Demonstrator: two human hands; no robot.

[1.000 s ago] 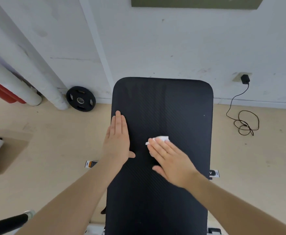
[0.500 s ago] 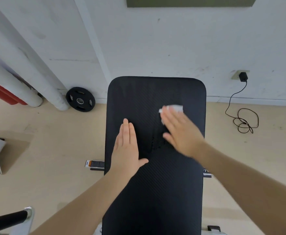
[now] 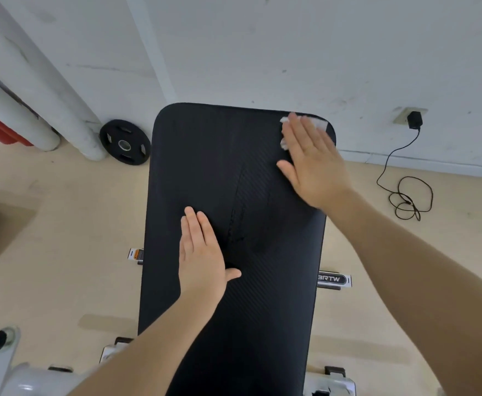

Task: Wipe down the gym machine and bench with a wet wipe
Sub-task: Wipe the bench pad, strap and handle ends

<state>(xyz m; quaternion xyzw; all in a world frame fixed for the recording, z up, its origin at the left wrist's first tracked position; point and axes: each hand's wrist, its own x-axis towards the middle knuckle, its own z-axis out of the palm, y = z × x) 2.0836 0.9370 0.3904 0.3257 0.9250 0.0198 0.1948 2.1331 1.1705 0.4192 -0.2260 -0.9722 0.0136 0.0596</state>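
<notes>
Left hand (image 3: 202, 258): flat, fingers straight and together, palm resting on the counter (image 3: 194, 155) near its left edge. Right hand (image 3: 312, 164): flat, fingers straight, pressing the white wipe (image 3: 321, 123) onto the counter's far right corner. Weight plate (image 3: 125, 142) on floor, left.

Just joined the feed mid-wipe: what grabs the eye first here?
The black bench pad fills the middle of the view, running away toward the white wall. The right hand presses a white wet wipe flat at the pad's far right corner, while the left hand rests flat nearer the pad's left side. A black weight plate leans against the wall, left of the bench.
</notes>
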